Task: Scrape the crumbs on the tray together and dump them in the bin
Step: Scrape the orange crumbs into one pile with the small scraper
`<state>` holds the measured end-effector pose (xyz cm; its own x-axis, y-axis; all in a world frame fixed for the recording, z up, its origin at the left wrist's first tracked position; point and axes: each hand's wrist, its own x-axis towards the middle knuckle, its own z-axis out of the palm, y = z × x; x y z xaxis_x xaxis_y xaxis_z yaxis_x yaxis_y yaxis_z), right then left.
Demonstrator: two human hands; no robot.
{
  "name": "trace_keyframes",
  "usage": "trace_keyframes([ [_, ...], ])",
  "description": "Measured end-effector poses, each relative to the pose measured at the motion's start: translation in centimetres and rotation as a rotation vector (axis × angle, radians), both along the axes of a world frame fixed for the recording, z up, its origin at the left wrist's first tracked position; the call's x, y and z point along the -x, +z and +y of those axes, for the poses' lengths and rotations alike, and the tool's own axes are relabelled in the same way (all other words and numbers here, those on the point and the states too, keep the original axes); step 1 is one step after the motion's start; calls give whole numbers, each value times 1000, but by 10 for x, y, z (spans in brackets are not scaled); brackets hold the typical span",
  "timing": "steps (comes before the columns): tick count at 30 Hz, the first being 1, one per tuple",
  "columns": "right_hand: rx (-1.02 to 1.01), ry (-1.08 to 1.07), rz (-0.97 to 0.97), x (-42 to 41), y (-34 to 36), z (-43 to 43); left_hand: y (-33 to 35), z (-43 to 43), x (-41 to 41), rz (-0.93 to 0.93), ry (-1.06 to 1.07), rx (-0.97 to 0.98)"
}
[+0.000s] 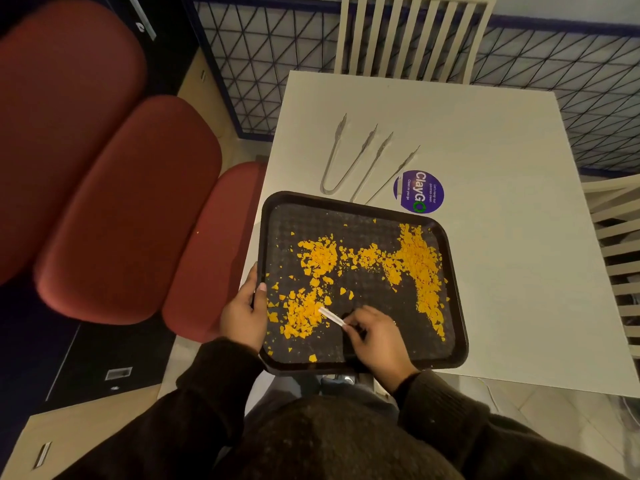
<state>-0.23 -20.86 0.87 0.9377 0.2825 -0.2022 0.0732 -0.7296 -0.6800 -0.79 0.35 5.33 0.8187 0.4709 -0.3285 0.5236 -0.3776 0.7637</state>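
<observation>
A black square tray (349, 200) sits at the near left corner of a white table (502, 258), partly overhanging its edge. Orange crumbs (412, 261) lie scattered over it: a long band on the right, a patch in the middle, another at the lower left. My left hand (242, 313) grips the tray's left rim, thumb on top. My right hand (375, 339) holds a flat scraper with a white edge (330, 316), whose tip touches the lower-left crumb patch. No bin is in view.
Two metal tongs (337, 157) (384, 168) lie on the table beyond the tray, beside a round purple sticker (419, 192). Red cushioned seats (114, 209) stand to the left. Pale slatted chairs stand at the far side (412, 36) and right side (616, 258).
</observation>
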Motion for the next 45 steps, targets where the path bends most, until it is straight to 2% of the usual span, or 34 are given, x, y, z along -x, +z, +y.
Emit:
trace_keyframes([
  [16, 9, -500, 95, -69, -14, -8, -7, 1, 4, 25, 2, -47],
  [18, -16, -490, 91, -65, -11, -8, -7, 1, 3, 24, 3, -48],
  [23, -72, -278, 98, -41, -1, 19, -6, 2, 1, 0, -4, -27],
  [25, -91, -259, 80, -42, -2, 28, -4, 1, 1, -1, -3, -47],
  [35, -75, -502, 120, -78, -7, 14, -11, 3, 3, 30, -23, -62],
  [40, -44, -617, 138, -76, -13, -12, -7, 3, 4, 19, -4, 5],
  [45, -95, -517, 104, -65, -2, -3, -7, 2, 3, -25, -14, 13],
])
